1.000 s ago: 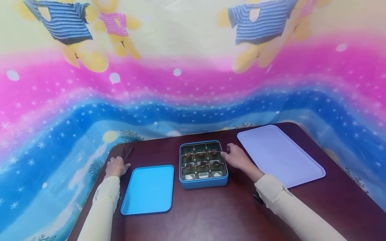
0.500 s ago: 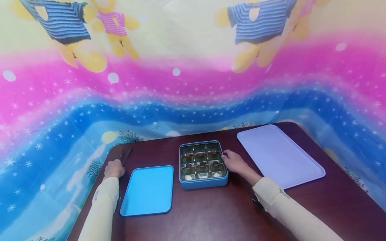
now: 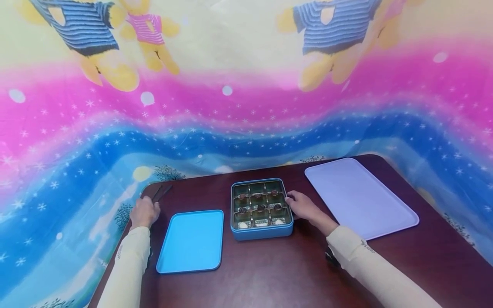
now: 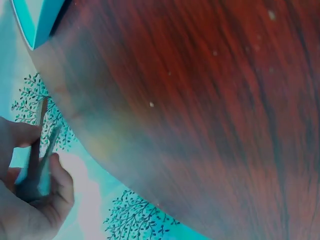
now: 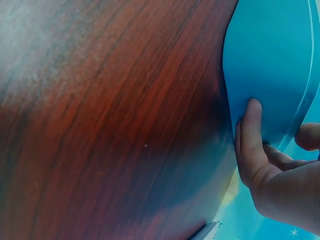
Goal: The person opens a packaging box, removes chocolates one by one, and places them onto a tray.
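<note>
On the brown table [image 3: 262, 273] in the head view, a blue box [image 3: 262, 233] of small brown pieces [image 3: 261, 208] is sitting between a blue tray [image 3: 190, 241] and a light purple tray [image 3: 362, 199]. The left hand [image 3: 143, 212] is holding dark tongs [image 3: 165, 192]; the right hand [image 3: 303, 206] is touching the box's right side. In the left wrist view, the left hand is pinching the tongs, tips standing apart. In the right wrist view, the right hand is resting loosely against the box.

Free tabletop [image 3: 262, 273] in front, blue tin [image 3: 262, 233] and blue tray [image 3: 191, 241] flanking a narrow lane
</note>
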A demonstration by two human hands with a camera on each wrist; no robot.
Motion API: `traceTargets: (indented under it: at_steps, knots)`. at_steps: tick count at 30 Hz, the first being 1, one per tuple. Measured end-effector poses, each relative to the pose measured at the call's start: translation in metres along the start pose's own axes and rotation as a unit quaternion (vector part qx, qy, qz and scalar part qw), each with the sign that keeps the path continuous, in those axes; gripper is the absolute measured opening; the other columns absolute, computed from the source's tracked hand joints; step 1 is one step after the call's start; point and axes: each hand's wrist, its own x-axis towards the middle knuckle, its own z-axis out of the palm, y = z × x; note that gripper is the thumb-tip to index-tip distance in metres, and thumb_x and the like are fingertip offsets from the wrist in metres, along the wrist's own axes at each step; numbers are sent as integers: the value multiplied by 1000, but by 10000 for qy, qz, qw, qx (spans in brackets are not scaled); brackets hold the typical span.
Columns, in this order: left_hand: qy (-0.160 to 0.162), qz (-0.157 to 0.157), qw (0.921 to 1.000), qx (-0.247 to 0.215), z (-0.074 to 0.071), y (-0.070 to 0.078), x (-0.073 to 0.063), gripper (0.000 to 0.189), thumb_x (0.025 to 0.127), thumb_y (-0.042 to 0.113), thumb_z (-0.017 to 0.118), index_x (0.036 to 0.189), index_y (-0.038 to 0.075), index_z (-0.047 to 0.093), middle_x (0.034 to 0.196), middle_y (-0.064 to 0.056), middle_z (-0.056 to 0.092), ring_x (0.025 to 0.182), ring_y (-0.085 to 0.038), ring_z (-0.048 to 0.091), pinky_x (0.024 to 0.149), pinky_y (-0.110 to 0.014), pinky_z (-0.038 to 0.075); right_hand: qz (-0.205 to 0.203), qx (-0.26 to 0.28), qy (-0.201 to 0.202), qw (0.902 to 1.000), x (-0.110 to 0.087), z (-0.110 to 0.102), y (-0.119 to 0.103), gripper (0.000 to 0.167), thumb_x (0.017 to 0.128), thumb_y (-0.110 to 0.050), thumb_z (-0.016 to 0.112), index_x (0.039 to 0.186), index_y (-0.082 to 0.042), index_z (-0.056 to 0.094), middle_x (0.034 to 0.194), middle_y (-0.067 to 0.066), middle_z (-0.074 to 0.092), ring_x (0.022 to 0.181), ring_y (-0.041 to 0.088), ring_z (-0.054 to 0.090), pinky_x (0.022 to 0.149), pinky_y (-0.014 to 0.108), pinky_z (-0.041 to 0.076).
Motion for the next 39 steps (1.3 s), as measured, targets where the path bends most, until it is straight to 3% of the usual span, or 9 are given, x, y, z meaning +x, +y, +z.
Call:
traceTargets:
  at_steps: [5, 9, 15, 21, 25, 31, 39]
  knots:
    - [806, 254, 9959, -315, -5, 3, -1, 42, 102, 23, 52, 116, -16, 59, 110, -38, 58, 89, -52, 60, 69, -63, 51, -1, -14, -26, 10000, 2, -1, 0, 44, 108, -20, 40, 145, 4, 41, 131, 27, 55, 101, 29, 66, 75, 41, 62]
    - [1194, 452, 9894, -689, -12, 10, 0, 45, 101, 26, 57, 125, -12, 60, 118, -35, 60, 91, -47, 61, 70, -58, 50, 46, 41, -50, 10000, 2, -2, 0, 45, 108, -19, 39, 146, 4, 39, 132, 27, 54, 102, 28, 66, 75, 41, 62]
    - [1517, 1009, 9790, -910, -25, 31, 3, 40, 96, 29, 68, 116, -5, 69, 105, -27, 69, 89, -42, 63, 74, -56, 50, 35, 20, -56, 10000, 3, -4, 0, 46, 109, -19, 38, 148, 5, 36, 135, 28, 52, 105, 30, 65, 76, 42, 61]
    - [1707, 1821, 9613, -1164, -35, 62, -1, 43, 90, 37, 74, 104, -3, 74, 96, -23, 72, 87, -41, 65, 79, -57, 52, 37, 5, -94, 9999, 4, -4, 2, 46, 109, -19, 38, 148, 5, 35, 135, 28, 52, 105, 29, 65, 76, 42, 61]
    - [1695, 2192, 9512, -1359, -42, 87, -9, 42, 88, 37, 77, 104, -2, 74, 99, -22, 72, 90, -40, 66, 82, -56, 53, 39, 7, -123, 9999, 4, -4, 2, 47, 109, -19, 38, 148, 5, 35, 135, 29, 52, 104, 29, 65, 76, 42, 61]
    - [1380, 2524, 9462, -1484, -49, 119, -19, 42, 87, 42, 76, 105, 4, 75, 99, -15, 73, 92, -33, 67, 81, -52, 55, 42, 59, -144, 9999, 4, -3, 3, 46, 109, -19, 38, 148, 6, 34, 134, 29, 53, 104, 30, 65, 76, 43, 61]
    - [887, 2909, 9419, -1426, -52, 144, -26, 42, 86, 46, 76, 103, 7, 77, 97, -8, 73, 90, -26, 67, 81, -47, 57, 55, -7, -117, 9999, 5, 0, 3, 46, 109, -19, 38, 148, 5, 35, 134, 28, 53, 105, 29, 65, 76, 42, 61]
